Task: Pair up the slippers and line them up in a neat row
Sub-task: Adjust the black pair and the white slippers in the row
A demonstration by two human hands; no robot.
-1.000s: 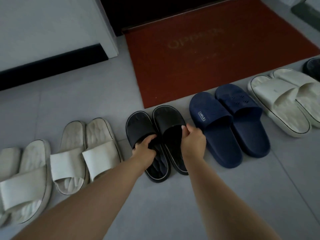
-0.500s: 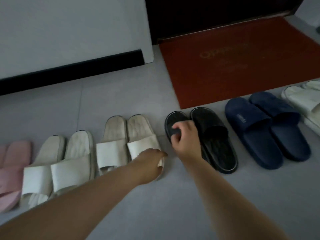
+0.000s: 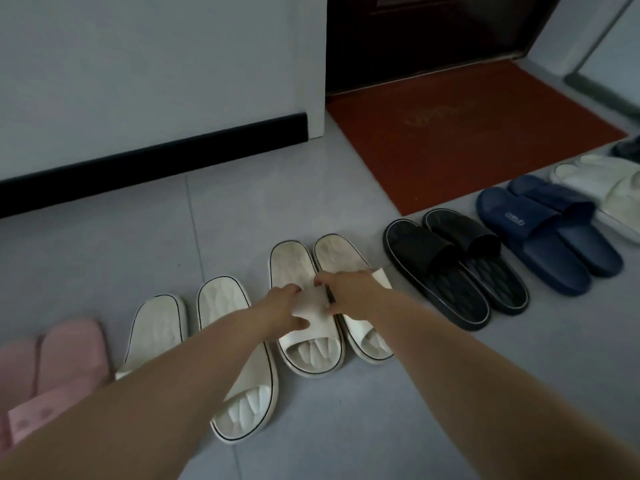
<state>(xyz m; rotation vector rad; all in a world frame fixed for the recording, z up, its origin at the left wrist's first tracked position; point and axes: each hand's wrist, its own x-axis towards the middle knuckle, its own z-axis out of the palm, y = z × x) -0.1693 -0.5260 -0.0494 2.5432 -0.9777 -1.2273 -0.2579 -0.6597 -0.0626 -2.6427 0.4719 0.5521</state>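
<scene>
Reaching down to the floor (image 3: 346,410), I have both grips on the middle white pair. My left grip (image 3: 281,306) spans the strap of the left white slipper (image 3: 298,261), with its fingers curled over the strap's far edge and its thumb hooked on the near edge. My right grip (image 3: 349,292) sits just beside it, fingers and thumb curled round the inner edge of the strap of the right white slipper (image 3: 341,256). Both slippers lie flat on the tiles, side by side and almost touching, open toes toward me. A thin dark gap shows between my two grips.

Just outside my left grip lies another white pair (image 3: 225,306), partly covered by my left forearm, and beyond that a pink pair (image 3: 69,348). Outside my right grip sits a black pair (image 3: 446,251), then a navy pair (image 3: 540,220), then an off-white pair (image 3: 599,178) at the edge of view. Well beyond the right grip, a red doormat (image 3: 467,133) lies before a dark door.
</scene>
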